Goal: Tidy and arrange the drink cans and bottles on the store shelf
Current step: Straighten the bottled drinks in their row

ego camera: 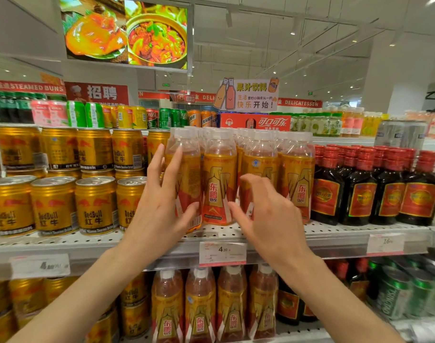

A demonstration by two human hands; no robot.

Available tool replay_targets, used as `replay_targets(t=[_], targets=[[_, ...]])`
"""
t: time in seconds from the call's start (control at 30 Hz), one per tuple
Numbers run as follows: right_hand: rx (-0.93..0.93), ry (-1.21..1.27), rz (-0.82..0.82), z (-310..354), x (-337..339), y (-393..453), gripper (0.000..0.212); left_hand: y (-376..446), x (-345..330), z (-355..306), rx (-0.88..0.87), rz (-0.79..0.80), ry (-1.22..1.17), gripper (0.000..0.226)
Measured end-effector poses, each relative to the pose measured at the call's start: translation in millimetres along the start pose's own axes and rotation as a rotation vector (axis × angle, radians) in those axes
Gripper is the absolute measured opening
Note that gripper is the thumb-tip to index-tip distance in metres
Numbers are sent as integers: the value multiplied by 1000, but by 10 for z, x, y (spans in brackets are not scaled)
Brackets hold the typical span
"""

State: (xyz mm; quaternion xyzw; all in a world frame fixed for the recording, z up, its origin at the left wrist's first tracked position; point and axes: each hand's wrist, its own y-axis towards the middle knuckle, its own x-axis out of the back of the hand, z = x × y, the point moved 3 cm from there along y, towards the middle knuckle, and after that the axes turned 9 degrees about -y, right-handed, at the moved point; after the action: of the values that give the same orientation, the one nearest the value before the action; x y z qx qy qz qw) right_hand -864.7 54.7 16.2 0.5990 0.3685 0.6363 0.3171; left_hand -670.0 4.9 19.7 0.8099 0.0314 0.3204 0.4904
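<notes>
White ceiling, spot lights, white pillar, perhaps red signage

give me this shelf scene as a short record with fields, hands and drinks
left hand: left hand holds the leftmost front orange-label bottle, thumb across its front
right hand: right hand open, fingers loosely curled in front of the next bottles, holding nothing
left of bottles: gold Red Bull cans, stacked two high
right of bottles: dark red-capped bottles
shelf edge: price tag
</notes>
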Motion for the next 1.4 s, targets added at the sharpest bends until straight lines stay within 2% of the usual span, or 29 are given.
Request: replay_targets(t=[0.07,0.17,0.23,0.4,0.53,0.67,0.77,0.93,1.03,1.17,1.4], targets=[[46,-16,42,141,-74,45,52,4,-17,9,3,1,-38,103],[153,-174,77,226,-217,106,73,11,-5,31,11,12,-67,101],[208,-256,117,218,-272,110,80,5,19,31,8,28,-83,101],[146,-307,153,103,-220,96,79,-17,30,24,39,59,-143,98],[167,-352,186,202,-292,66,78,-22,26,26,39,53,-173,97],[148,-357,242,234,-356,116,88,-20,39,22,25,73,-174,97],[143,-310,296,225,-398,176,86,-16,45,34,18,70,-164,97],[161,-71,320,166,-270,81,52,-36,61,40,34,52,-189,97],[205,2,380,196,-242,-30,55,-37,55,52,41,45,-190,97],[188,49,614,251,-254,-43,62,-28,56,54,22,42,-200,97],[138,72,721,257,-383,18,66,-21,58,47,14,44,-194,97]])
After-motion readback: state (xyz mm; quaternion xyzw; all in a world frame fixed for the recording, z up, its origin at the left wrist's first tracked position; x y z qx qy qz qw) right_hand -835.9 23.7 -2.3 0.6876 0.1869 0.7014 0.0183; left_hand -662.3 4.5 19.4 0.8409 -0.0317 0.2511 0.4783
